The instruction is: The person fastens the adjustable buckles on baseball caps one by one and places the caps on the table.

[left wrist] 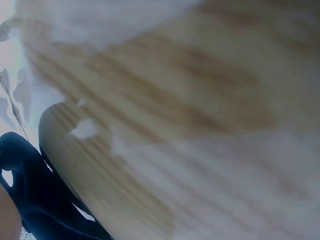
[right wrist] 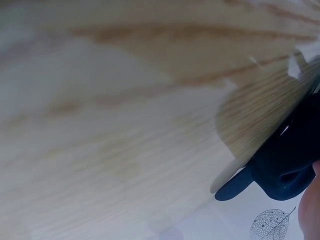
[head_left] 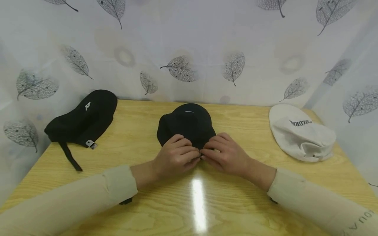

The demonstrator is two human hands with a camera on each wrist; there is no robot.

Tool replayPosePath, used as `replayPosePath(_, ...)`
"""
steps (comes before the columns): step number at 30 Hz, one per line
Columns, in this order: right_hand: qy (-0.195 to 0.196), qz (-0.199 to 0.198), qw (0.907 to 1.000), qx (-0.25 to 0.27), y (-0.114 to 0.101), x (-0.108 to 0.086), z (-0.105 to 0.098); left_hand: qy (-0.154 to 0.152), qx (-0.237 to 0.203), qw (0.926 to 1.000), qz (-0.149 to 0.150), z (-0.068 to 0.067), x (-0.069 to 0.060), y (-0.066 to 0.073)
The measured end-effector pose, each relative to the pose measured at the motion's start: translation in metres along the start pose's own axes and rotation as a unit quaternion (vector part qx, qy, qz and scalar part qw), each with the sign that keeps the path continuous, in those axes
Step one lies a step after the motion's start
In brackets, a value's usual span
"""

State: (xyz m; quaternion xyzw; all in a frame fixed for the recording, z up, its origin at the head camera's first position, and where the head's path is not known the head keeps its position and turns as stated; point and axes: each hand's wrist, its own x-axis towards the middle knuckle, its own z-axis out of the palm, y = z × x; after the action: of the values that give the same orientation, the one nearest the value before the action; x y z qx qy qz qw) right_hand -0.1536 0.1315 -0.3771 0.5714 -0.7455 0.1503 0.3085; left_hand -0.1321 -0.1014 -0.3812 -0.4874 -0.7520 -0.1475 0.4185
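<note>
A black cap (head_left: 190, 123) lies in the middle of the table, its rounded brim facing the back. My left hand (head_left: 177, 154) and right hand (head_left: 226, 154) meet at its near edge. Both pinch a small dark piece there, apparently the cap's back strap, largely covered by the fingers. In the left wrist view the dark cap fabric (left wrist: 45, 200) shows at lower left, beside a sliver of finger. At the right of the right wrist view are the cap (right wrist: 285, 165) and a dark strap end (right wrist: 234, 186) sticking out.
Another black cap (head_left: 88, 119), with a white logo and a strap hanging toward me, lies at the left. A white cap (head_left: 307, 137) with dark lettering sits at the right. Behind the wooden table (head_left: 141, 127) hangs a leaf-patterned curtain (head_left: 203, 39).
</note>
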Motion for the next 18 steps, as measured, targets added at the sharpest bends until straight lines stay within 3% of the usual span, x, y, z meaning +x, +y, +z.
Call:
replayPosePath(7, -0.002, 0.007, 0.9999, -0.012, 0.0007, -0.0018, -0.0015, 0.002, 0.000, 1.0000, 0.000, 0.0002, 0.0000, -0.0001)
replayPosePath(18, 0.037, 0.013, 0.9991, -0.013, 0.0027, -0.0015, 0.0004, 0.001, -0.003, 1.0000, -0.005, -0.0009, -0.0012, -0.0014)
